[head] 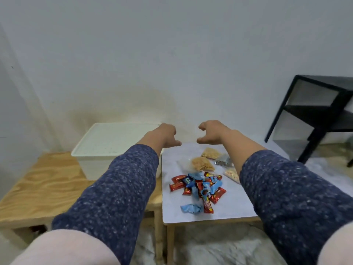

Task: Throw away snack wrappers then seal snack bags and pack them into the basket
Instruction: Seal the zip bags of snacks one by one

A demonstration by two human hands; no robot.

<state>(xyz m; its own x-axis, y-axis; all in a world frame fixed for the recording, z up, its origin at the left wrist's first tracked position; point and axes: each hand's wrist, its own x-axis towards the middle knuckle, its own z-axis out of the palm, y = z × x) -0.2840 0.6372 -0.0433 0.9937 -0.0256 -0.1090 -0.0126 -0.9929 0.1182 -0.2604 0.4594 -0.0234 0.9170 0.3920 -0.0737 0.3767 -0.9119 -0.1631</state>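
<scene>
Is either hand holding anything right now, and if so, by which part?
Nothing is held. The left hand and right hand hang empty above the table's far edge, fingers loosely curled, clear of the wrappers and snack bags.

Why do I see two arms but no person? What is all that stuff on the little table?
The camera sits on the person's head and looks forward and down, so you see only their own arms in speckled blue sleeves. The left hand and the right hand reach out over the small table, fingers loosely curled, holding nothing. On the table lies a pile of red and blue snack wrappers. Behind the pile lie clear snack bags, two of them filled with orange-brown snacks. To the left, a white box with a lid sits on a wooden bench. A black shelf stands at the right, by the wall.
</scene>
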